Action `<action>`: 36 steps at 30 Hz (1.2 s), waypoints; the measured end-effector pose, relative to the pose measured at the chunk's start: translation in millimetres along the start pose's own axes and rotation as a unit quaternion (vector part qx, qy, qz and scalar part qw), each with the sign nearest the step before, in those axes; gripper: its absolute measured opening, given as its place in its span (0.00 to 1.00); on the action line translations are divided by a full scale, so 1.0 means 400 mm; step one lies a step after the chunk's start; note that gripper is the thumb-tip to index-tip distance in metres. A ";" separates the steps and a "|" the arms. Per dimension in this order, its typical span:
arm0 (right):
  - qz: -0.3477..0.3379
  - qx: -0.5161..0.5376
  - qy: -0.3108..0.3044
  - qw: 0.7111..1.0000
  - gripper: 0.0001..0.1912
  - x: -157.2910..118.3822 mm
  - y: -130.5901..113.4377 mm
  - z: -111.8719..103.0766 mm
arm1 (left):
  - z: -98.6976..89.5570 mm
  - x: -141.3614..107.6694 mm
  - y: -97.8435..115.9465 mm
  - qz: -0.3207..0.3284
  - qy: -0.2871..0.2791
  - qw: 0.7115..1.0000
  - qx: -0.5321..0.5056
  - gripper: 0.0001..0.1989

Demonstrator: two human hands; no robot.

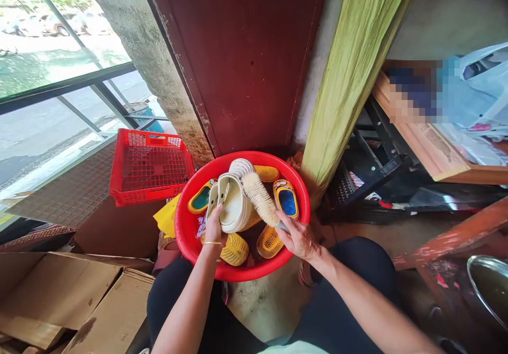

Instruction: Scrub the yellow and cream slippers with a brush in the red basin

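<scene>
1. In the head view, the left grip was closed narrowly around a cream clog, holding it by its edge just above a red basin.
2. The right grip was closed around the grey handle of a scrub brush, whose pale bristles touched the clog between the two grips.
3. Below and ahead of the grips, the basin held yellow clogs and slippers with blue insoles. A yellow bag stuck out past the basin's rim, left of the left grip.
4. Further left of the left grip sat a red plastic crate, with a flattened cardboard box nearer the person.
5. Ahead of the grips stood a dark red metal door, and a green cloth hung to the right of it.
6. Well right of the right grip, a metal pot sat low at the edge of the view, beside a wooden shelf carrying plastic bags.
</scene>
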State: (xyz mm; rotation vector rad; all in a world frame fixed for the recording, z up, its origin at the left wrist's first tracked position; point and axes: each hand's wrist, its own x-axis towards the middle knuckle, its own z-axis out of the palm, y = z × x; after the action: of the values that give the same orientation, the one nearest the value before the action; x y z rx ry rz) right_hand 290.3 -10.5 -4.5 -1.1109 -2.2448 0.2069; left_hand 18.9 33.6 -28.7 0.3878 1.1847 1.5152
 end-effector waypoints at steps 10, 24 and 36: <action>0.048 -0.018 -0.019 0.998 0.29 0.071 0.022 0.097 | 0.025 -0.099 -0.053 -0.312 -0.211 0.922 -0.093 0.16; 0.069 -0.065 -0.124 0.988 0.29 0.086 -0.005 0.126 | 0.031 -0.111 -0.050 -0.302 -0.168 0.916 -0.204 0.11; 0.048 -0.031 -0.169 0.984 0.31 0.083 -0.044 0.114 | 0.032 -0.114 -0.050 -0.267 -0.141 0.932 -0.199 0.14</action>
State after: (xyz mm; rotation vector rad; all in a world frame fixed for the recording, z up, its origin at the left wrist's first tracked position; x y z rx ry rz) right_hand 236.5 9.3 -18.6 -1.2995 -2.5086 0.3943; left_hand 54.8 -3.1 -23.7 -0.0024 0.6567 1.1319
